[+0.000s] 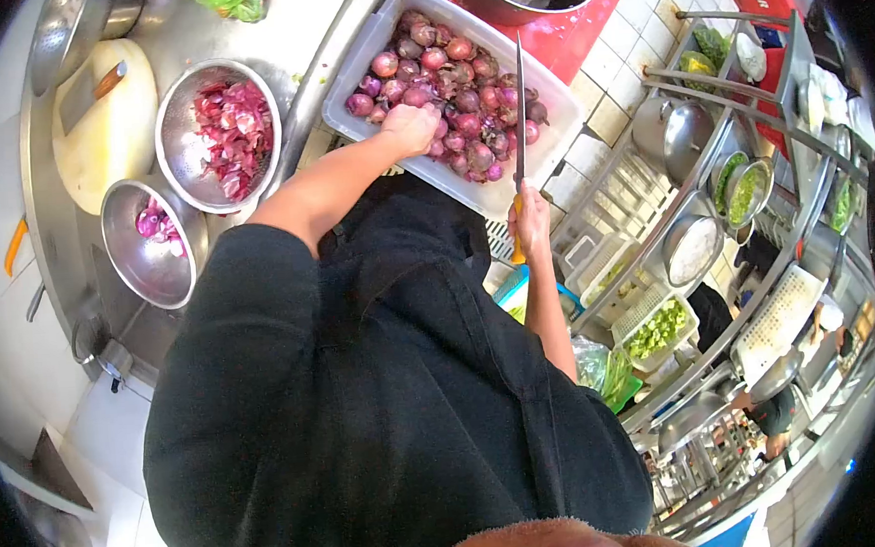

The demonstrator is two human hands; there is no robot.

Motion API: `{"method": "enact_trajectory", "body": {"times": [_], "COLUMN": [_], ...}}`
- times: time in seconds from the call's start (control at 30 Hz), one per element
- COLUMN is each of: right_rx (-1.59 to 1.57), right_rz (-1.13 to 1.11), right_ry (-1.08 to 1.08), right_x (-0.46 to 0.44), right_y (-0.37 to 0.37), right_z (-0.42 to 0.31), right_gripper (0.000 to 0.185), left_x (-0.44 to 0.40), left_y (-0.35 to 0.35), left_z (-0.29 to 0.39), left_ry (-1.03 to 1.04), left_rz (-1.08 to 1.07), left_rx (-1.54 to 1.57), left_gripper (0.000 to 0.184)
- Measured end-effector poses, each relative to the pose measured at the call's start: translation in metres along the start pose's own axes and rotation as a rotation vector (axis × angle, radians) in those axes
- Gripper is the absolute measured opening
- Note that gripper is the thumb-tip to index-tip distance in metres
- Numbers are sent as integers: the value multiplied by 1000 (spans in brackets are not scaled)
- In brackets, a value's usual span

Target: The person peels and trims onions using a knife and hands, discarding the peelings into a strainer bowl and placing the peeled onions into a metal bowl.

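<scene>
My left hand reaches into a translucent plastic bin of red onions. Its fingers curl down over an onion; the fingertips are hidden. Upright in my right hand, beside the bin's near right side, is a long knife with a yellow handle. The blade points away from me across the bin and the grip is closed round the handle. To the left, a perforated metal colander holds onion peels, and a smaller metal bowl has a few purple onion pieces.
A round board with a cleaver lies on the steel counter at left. Behind the bin stand a dark pot and a red surface. Shelves with bowls and a basket of chopped greens stand right.
</scene>
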State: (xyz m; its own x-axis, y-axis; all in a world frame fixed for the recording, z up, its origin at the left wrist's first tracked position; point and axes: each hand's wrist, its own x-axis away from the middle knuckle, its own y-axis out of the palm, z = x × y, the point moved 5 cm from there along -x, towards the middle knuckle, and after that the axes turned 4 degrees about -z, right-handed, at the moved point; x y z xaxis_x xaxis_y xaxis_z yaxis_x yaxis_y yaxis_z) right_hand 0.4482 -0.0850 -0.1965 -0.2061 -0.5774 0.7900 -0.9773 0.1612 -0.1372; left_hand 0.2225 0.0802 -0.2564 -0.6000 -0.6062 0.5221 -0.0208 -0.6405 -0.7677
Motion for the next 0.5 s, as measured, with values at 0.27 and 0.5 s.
{"method": "enact_trajectory", "body": {"times": [0.27, 0.5], "right_rx": [89, 348], "right_rz": [-137, -515], "right_ry": [-175, -580], "right_x": [17, 100], "right_y": [73, 221], "right_z": [-89, -180], "right_gripper": [50, 49], "left_x": [136, 271], "left_y": [-100, -136], "left_z": [-34, -76], "left_ry": [23, 2], "left_rz": [460, 695], "left_rx": [1601, 2035], "left_gripper": [37, 57]}}
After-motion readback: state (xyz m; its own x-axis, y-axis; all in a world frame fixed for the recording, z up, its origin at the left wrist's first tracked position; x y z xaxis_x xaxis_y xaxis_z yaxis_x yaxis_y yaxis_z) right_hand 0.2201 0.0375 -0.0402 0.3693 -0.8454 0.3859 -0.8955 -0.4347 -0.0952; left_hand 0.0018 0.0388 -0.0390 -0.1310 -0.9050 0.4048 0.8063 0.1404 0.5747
